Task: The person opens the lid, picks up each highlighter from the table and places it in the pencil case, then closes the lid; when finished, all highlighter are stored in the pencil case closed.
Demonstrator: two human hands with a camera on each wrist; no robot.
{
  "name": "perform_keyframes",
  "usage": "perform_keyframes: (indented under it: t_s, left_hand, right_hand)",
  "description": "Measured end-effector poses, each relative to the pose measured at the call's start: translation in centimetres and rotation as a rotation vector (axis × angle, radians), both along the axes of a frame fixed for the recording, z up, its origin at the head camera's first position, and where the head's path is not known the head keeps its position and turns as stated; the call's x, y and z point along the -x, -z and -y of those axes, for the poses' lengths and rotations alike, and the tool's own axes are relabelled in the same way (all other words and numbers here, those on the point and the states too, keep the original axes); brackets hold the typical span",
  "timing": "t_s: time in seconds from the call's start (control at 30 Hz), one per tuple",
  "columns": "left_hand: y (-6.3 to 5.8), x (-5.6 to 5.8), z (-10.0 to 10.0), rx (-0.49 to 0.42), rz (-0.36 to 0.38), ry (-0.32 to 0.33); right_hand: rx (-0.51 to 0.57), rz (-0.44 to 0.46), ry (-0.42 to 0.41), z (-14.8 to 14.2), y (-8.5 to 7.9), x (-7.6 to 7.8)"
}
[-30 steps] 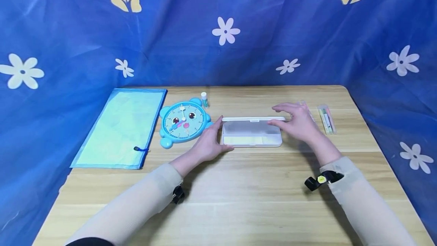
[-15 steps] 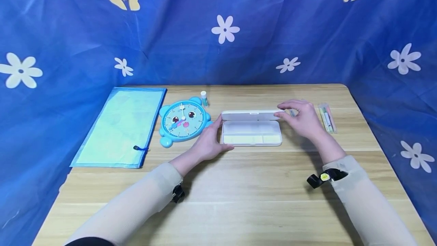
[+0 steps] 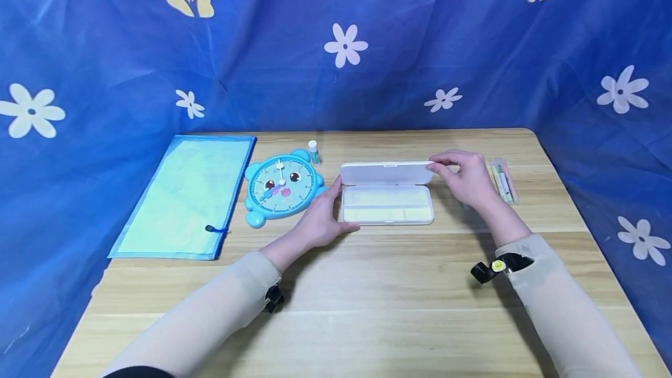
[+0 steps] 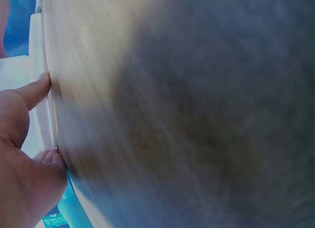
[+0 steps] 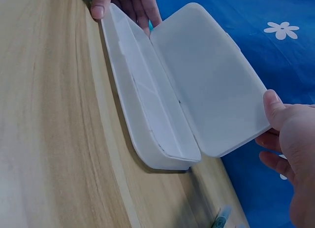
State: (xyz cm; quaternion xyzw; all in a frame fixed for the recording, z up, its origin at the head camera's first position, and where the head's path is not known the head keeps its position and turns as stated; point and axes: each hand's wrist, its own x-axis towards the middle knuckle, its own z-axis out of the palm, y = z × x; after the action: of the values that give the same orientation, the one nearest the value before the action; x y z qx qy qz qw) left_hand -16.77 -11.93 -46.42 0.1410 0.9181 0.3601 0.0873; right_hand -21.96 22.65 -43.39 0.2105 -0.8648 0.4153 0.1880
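Note:
A white translucent pencil case (image 3: 387, 224) lies on the table with its hinged lid (image 3: 385, 174) raised. Inside, its divided tray (image 5: 162, 114) holds nothing that shows. My left hand (image 3: 321, 219) grips the left end, thumb at the front edge and fingers at the back. In the left wrist view, that hand (image 4: 22, 174) holds the case's side (image 4: 42, 110). My right hand (image 3: 466, 177) pinches the lid's right edge. The right wrist view shows its thumb on the lid's inner face, while the other fingers are partly hidden behind.
Left of the case sits a blue toy clock (image 3: 283, 185), with a glue stick (image 3: 314, 153) behind it. A blue zip folder (image 3: 184, 197) lies farther left. On the right is a clear pack of pens (image 3: 504, 182). A blue patterned curtain (image 3: 346, 92) hangs behind the table.
My right hand has swung the lid up and back, so the tray now shows fully. My left hand has stayed on the case's left end.

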Motion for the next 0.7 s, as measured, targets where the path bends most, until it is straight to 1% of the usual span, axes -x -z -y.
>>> perform_keyframes:
  t_s: [0.17, 0.3, 0.5, 0.7]
  left_hand:
    - [0.0, 0.0, 0.0, 0.013, -0.006, -0.007]
    - [0.1, 0.0, 0.0, 0.012, -0.007, -0.01]
    - [0.1, 0.0, 0.0, 0.017, -0.001, -0.013]
    - [0.1, 0.1, 0.0, 0.014, -0.01, -0.01]
  right_hand:
    - [0.024, 0.004, 0.009, 0.3, 0.3, 0.9]
    - [0.045, 0.034, 0.025, 0.5, 0.4, 1.5]
    - [0.035, 0.095, 0.058, 0.5, 0.7, 2.2]
    - [0.028, 0.119, 0.087, 0.6, 0.6, 2.5]
